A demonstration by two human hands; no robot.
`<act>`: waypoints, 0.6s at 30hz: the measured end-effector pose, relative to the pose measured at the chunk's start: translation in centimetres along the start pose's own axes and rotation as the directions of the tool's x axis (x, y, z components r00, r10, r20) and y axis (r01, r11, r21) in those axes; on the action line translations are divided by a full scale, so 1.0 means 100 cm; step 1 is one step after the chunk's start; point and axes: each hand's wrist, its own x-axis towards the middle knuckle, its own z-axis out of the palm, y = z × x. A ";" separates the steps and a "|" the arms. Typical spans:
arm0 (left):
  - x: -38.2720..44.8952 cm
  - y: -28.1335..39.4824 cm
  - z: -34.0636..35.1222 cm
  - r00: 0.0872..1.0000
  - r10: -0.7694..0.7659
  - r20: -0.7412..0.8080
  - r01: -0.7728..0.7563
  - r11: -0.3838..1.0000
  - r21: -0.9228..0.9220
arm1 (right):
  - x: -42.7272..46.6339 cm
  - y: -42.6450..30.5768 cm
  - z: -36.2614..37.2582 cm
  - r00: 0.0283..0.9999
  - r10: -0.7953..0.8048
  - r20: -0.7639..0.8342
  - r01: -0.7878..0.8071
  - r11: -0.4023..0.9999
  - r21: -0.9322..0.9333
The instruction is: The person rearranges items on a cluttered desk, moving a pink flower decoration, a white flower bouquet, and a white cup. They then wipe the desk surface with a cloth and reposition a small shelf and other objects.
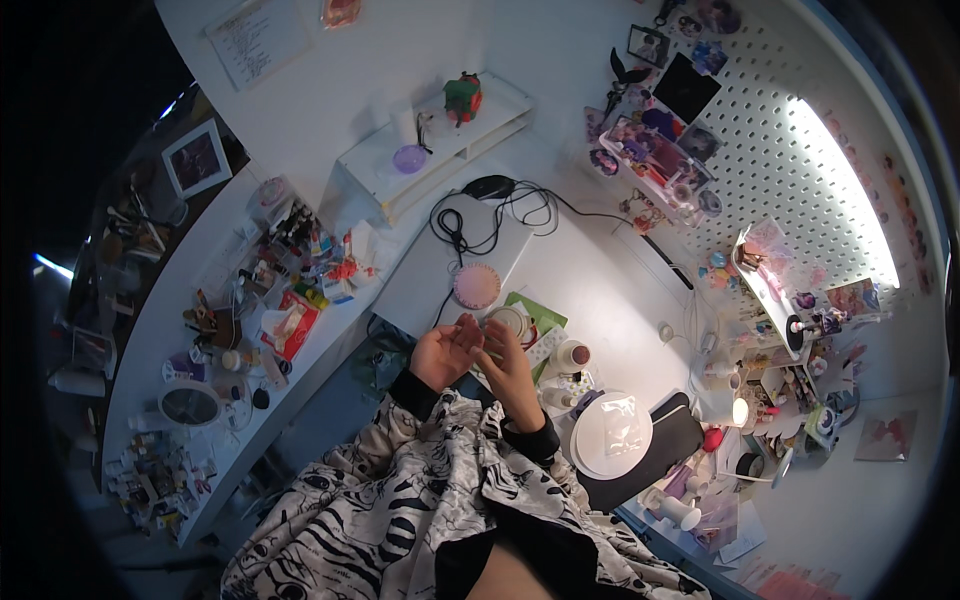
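My left hand is palm up in front of me, fingers loosely curled, and nothing shows in it. My right hand is beside it, its fingers close to the left fingertips; whether they touch is unclear, and no held thing shows. Just beyond the hands lie a round pink disc and a round pale lidded container, the latter near my right fingertips. A green flat packet, a white blister-like sheet and a white jar are to the right of that hand.
Black cables lie coiled over a white board. Round white lids with a clear bag sit on a black case at right. Cosmetics and a red tissue pack crowd the left desk. A small white shelf and a pegboard stand behind.
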 end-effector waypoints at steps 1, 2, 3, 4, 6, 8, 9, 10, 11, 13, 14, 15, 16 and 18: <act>0.000 0.000 0.000 1.000 0.008 -0.019 -0.008 1.000 -0.001 | 0.000 0.001 0.000 1.000 0.005 0.000 -0.005 1.000 0.010; 0.001 -0.001 0.000 0.999 0.016 -0.038 -0.016 1.000 -0.002 | 0.000 0.002 0.000 1.000 0.009 0.000 -0.009 1.000 0.020; 0.002 -0.002 -0.001 0.998 0.023 -0.056 -0.024 1.000 -0.004 | 0.000 0.003 -0.001 1.000 0.014 0.001 -0.014 0.999 0.029; 0.001 -0.002 -0.002 1.000 0.013 -0.018 -0.013 1.000 -0.013 | 0.000 0.002 -0.001 1.000 0.016 -0.002 -0.016 0.999 0.029; 0.000 -0.003 -0.003 0.998 -0.006 0.060 0.007 1.000 -0.029 | 0.000 0.000 0.000 1.000 0.021 -0.006 -0.021 0.999 0.028; 0.001 -0.001 -0.007 0.999 -0.013 0.053 0.015 0.999 -0.033 | -0.001 -0.005 0.001 0.999 0.031 -0.007 -0.031 0.999 0.018; 0.001 -0.001 -0.007 0.999 -0.019 0.050 0.021 0.999 -0.034 | 0.000 -0.006 0.001 0.999 0.034 -0.010 -0.034 0.999 0.012; 0.001 -0.001 -0.006 0.998 -0.021 0.052 0.023 0.999 -0.033 | 0.001 -0.006 0.001 1.000 0.024 -0.013 -0.024 1.000 0.000; 0.001 0.000 -0.006 0.998 -0.024 0.054 0.025 0.999 -0.032 | 0.001 -0.005 0.001 1.000 0.014 -0.017 -0.015 1.000 -0.012; 0.001 0.001 -0.005 0.998 -0.031 0.061 0.033 0.999 -0.037 | 0.003 -0.004 0.001 1.000 0.004 -0.018 -0.004 1.000 -0.027; 0.001 0.001 -0.005 0.997 -0.036 0.066 0.039 0.998 -0.043 | 0.003 -0.004 0.001 1.000 0.003 -0.016 -0.004 1.000 -0.030; 0.001 0.002 -0.006 0.997 -0.041 0.072 0.045 0.998 -0.048 | 0.004 -0.003 0.002 1.000 0.002 -0.015 -0.003 0.999 -0.033; 0.001 0.003 -0.007 0.997 -0.037 0.074 0.041 0.998 -0.049 | 0.004 -0.002 0.002 1.000 0.002 -0.016 -0.002 1.000 -0.023; 0.002 0.003 -0.008 0.996 -0.030 0.078 0.034 0.998 -0.051 | 0.005 0.001 0.003 1.000 0.002 -0.018 -0.002 1.000 -0.005</act>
